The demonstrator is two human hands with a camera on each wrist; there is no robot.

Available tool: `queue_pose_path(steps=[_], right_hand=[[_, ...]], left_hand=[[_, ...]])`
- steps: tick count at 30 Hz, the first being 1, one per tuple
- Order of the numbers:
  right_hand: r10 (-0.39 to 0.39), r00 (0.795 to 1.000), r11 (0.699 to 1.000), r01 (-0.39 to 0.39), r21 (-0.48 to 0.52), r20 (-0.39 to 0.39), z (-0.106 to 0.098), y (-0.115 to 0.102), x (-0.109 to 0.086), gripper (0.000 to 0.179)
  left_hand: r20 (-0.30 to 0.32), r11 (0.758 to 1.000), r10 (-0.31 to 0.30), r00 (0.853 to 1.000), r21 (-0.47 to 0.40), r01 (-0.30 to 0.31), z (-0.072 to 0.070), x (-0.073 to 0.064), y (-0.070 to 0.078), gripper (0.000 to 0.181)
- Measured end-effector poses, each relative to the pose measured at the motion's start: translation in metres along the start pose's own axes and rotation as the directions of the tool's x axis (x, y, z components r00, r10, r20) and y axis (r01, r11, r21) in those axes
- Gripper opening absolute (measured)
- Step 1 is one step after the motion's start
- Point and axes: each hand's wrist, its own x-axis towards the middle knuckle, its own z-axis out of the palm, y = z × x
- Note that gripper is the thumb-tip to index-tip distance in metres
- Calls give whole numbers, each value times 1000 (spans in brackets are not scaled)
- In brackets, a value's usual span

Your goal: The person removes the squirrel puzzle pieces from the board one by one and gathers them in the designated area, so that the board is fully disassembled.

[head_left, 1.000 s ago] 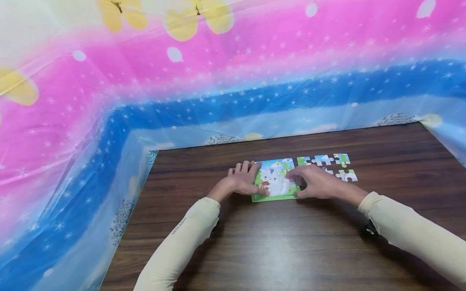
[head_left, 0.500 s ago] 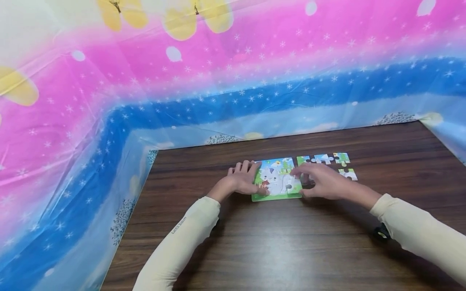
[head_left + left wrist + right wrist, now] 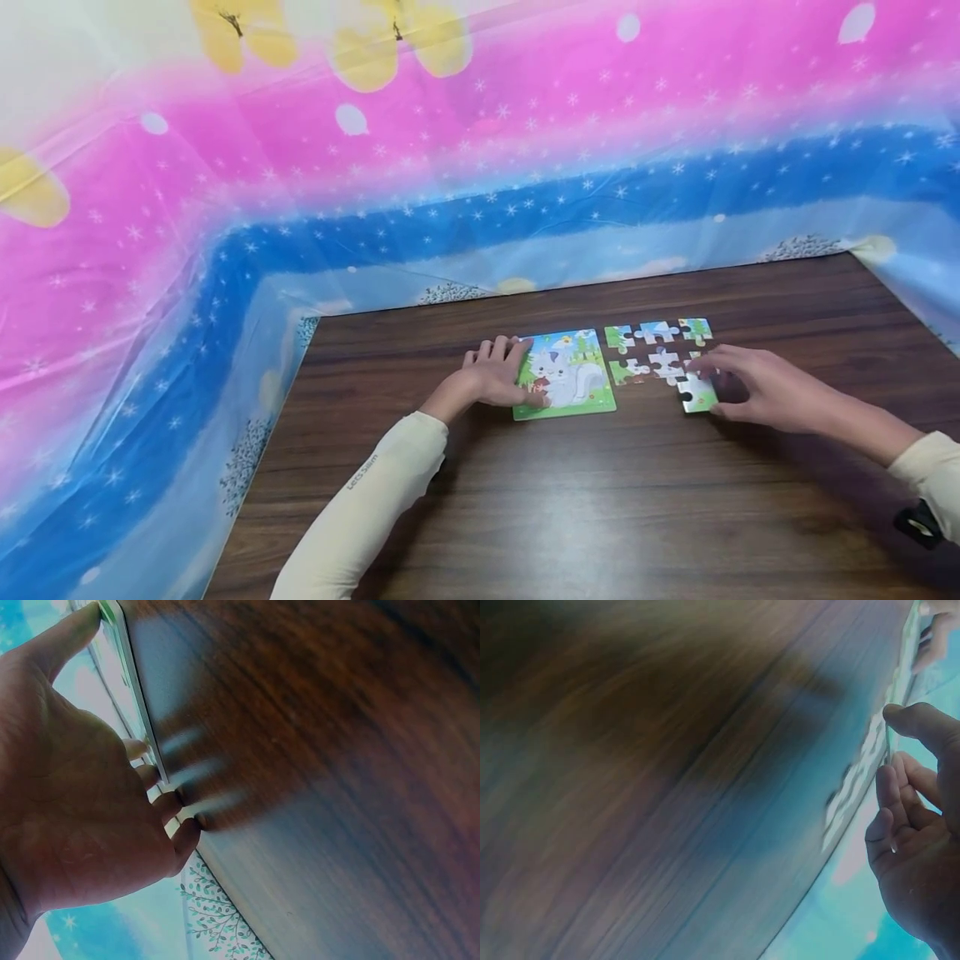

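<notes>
A square cat jigsaw puzzle [image 3: 573, 379] with a green border lies on the table. My left hand [image 3: 495, 372] rests across its left edge, fingers spread and thumb on the lower part of the picture. In the left wrist view, the fingers [image 3: 169, 806] reach down past the board's edge [image 3: 139, 682]. To the right, my right hand [image 3: 765, 387] pinches a white and green puzzle piece [image 3: 699, 395] between thumb and fingers. It is at the near right end of the loose pieces. The right wrist view shows that piece [image 3: 889, 742] edge-on in the pinch.
Several loose puzzle pieces [image 3: 658, 332] lie in rows right of the board, and the right fingers partly cover one. Dark wood table [image 3: 525, 508] extends around them. A patterned pink and blue cloth [image 3: 487, 175] hangs along the table's back and left sides.
My right hand has moved from the puzzle's lower right corner to the right, carrying a piece to the loose ones. The left hand has stayed on the board. The head view has shifted slightly.
</notes>
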Motion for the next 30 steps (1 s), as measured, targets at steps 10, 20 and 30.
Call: queue_pose_path(steps=[10, 20, 30], right_hand=[[47, 997, 999, -48, 19, 64, 1, 25, -24, 50], [63, 996, 998, -65, 26, 70, -2, 27, -25, 56], [48, 995, 999, -49, 9, 83, -5, 5, 4, 51]], left_hand=[[13, 1000, 17, 1000, 3, -17, 1, -1, -3, 111], [-7, 1000, 15, 1000, 22, -15, 2, 1, -1, 115], [21, 998, 60, 998, 2, -60, -2, 2, -11, 113]])
